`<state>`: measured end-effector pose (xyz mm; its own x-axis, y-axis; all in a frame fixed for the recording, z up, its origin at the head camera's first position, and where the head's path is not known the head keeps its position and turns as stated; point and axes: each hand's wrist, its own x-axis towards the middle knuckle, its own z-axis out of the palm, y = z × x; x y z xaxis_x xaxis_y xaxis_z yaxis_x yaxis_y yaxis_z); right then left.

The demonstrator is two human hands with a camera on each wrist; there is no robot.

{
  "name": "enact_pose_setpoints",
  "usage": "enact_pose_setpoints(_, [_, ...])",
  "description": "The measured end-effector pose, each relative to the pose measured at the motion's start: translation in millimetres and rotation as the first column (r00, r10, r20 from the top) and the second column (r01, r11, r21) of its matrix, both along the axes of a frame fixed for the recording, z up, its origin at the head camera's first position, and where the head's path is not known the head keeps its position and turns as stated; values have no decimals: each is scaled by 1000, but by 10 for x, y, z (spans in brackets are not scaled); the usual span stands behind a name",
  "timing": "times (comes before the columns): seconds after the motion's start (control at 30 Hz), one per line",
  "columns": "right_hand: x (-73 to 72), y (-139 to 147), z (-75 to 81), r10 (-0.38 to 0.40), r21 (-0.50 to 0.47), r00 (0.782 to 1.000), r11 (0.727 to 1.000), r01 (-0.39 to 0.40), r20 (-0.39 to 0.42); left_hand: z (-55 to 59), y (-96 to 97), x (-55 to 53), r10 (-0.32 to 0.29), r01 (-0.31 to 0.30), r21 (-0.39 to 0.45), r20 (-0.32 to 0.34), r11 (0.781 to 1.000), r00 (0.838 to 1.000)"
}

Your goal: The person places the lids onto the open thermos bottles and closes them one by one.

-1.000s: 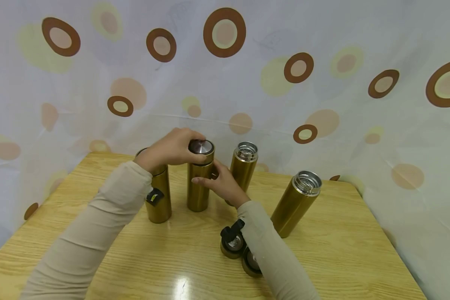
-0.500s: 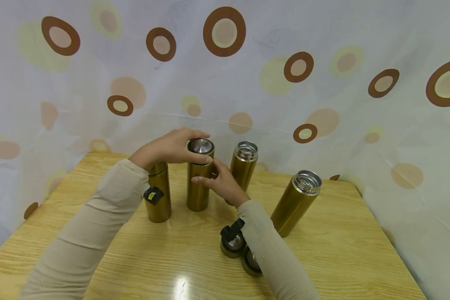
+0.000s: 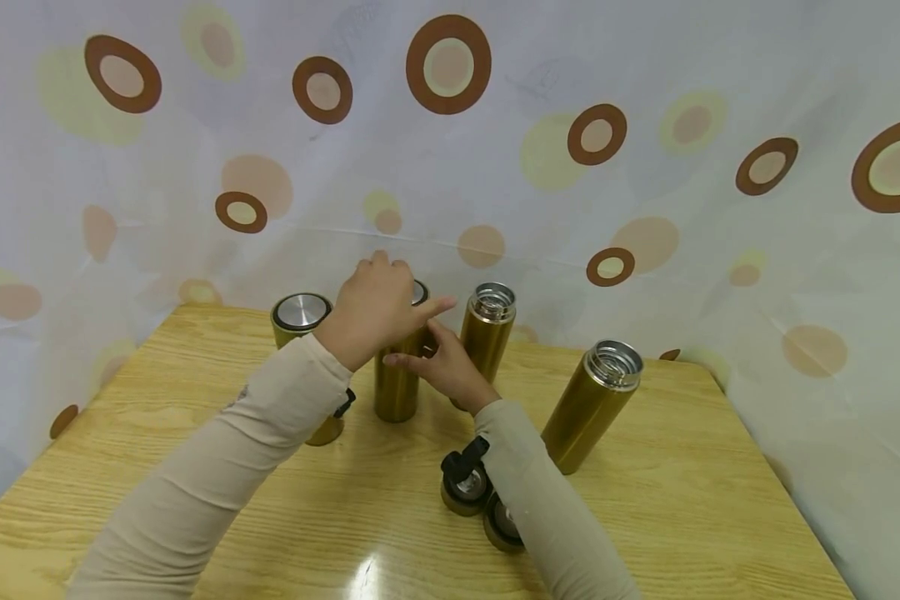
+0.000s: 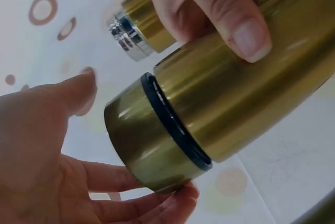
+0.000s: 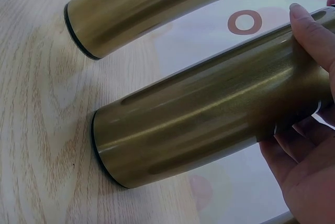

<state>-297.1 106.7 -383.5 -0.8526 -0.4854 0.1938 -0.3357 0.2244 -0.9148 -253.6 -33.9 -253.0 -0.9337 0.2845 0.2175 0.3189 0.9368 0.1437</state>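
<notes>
My right hand (image 3: 453,367) grips the upper body of a gold thermos flask (image 3: 395,392) standing upright on the table. Its fingers and thumb wrap the body in the right wrist view. My left hand (image 3: 378,304) is at the flask's lid (image 4: 149,135), which sits on top with a dark ring at the seam. In the left wrist view the left thumb (image 4: 78,90) stands away from the lid, while the loosely extended fingers touch its other side. Much of the lid is hidden by the left hand in the head view.
A lidded gold flask (image 3: 302,311) stands left, partly behind my left arm. Two lidless flasks stand to the right, one (image 3: 487,342) close behind my right hand, another (image 3: 588,408) farther right. Two loose lids (image 3: 467,492) lie beside my right forearm. A patterned curtain (image 3: 450,192) hangs behind the table.
My left hand has turned about the lid, its thumb swinging right and off the lid, the wrist shifting right. The left flask's top now shows. The right hand holds still.
</notes>
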Motion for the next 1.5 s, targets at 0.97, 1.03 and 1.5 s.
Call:
enact_pose_setpoints(0.97, [228,-24,266,-11,27,1000,1000,11,15,58,-340,-200,-378,364,105,206,926,902])
enact_pose_setpoints(1.03, [225,-25,268,-11,30,1000,999,11,10,57,-360,-215,-403,384,127,210,915,891])
enact_pose_setpoints(1.5, [-11,-14,-8,-29,2,999,1000,30,-13,28,-426,-279,-437,379,242,268,893,859])
